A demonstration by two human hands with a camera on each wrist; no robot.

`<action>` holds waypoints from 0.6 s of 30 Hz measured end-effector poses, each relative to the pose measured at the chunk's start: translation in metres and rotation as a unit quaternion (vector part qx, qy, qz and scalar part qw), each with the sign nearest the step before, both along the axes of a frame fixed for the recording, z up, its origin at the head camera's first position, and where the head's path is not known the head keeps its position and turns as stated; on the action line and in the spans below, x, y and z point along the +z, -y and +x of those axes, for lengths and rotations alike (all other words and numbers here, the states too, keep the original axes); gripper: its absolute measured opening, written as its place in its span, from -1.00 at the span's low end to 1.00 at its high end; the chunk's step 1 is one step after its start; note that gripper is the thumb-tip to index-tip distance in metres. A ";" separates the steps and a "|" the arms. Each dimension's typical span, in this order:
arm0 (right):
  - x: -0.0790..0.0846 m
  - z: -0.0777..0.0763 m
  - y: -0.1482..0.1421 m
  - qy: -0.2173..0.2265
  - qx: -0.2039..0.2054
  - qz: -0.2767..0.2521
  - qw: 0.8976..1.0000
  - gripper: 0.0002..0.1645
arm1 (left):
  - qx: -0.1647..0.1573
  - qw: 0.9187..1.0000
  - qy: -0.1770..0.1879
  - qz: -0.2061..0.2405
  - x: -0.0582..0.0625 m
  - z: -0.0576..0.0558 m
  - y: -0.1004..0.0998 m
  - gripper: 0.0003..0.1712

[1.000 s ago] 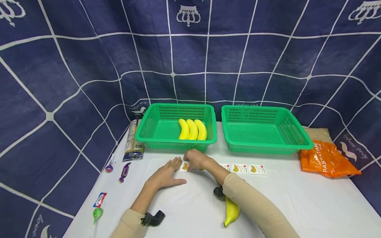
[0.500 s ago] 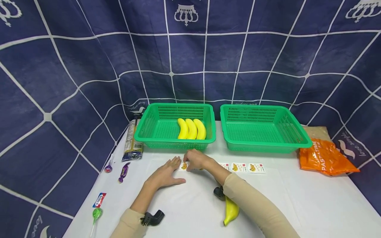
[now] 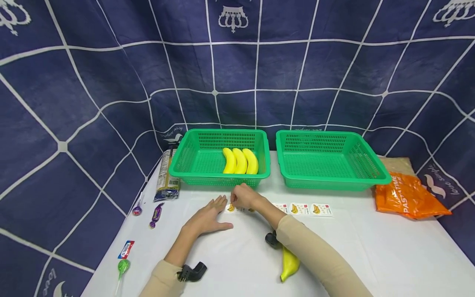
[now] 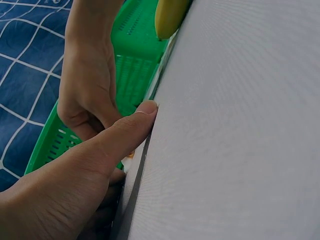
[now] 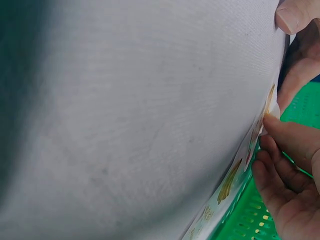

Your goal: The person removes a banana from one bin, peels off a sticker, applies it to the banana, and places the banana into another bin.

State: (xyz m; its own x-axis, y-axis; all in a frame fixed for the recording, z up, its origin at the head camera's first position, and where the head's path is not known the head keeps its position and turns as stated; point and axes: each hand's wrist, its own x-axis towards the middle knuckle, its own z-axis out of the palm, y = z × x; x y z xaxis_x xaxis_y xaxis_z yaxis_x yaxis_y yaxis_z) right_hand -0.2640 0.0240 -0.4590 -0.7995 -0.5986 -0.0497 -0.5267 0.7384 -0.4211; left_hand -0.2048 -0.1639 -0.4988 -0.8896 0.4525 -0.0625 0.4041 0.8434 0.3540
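A: In the head view, where is the strip (image 3: 300, 209)?
B: Flat on the white surface (image 3: 237, 260), in front of the green baskets (image 3: 219, 180). It has banana pictures on it.
A: And the hands?
B: The left hand (image 3: 208, 218) is spread out by the strip's left end. The right hand (image 3: 245, 197) is curled over the strip near that same end.
A: What about the left wrist view?
B: The left hand's thumb sticks out straight. I can't tell if that hand touches the strip.
A: And the right wrist view?
B: The right hand seems to pinch the strip's edge.
A: How will it handle?
B: It looks like thin paper, so I guess it's light, bendy and easy to rip. A soft pinch at the edge seems best, with flat fingers to stop it sliding.
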 end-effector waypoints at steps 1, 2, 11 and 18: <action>0.000 0.000 0.000 -0.005 0.000 0.001 1.000 -0.93 | 0.001 1.000 0.002 0.001 0.000 0.000 0.000 0.15; -0.001 0.000 0.000 -0.010 0.001 0.000 1.000 -0.93 | 0.003 1.000 0.003 0.001 0.000 0.000 0.000 0.15; 0.004 0.001 -0.005 -0.025 -0.001 -0.015 1.000 -0.91 | 0.008 1.000 0.005 0.005 0.002 0.001 -0.003 0.16; 0.009 0.006 -0.009 -0.029 0.007 -0.020 0.999 -0.89 | 0.011 1.000 0.015 0.012 0.004 0.002 -0.002 0.15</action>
State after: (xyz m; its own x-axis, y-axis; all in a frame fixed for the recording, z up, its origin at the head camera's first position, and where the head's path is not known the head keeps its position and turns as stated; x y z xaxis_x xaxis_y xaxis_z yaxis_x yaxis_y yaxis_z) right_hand -0.2581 0.0333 -0.4504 -0.7916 -0.6107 0.0200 -0.5613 0.7139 -0.4187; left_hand -0.2032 -0.1615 -0.4952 -0.8976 0.4338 -0.0784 0.3737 0.8432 0.3866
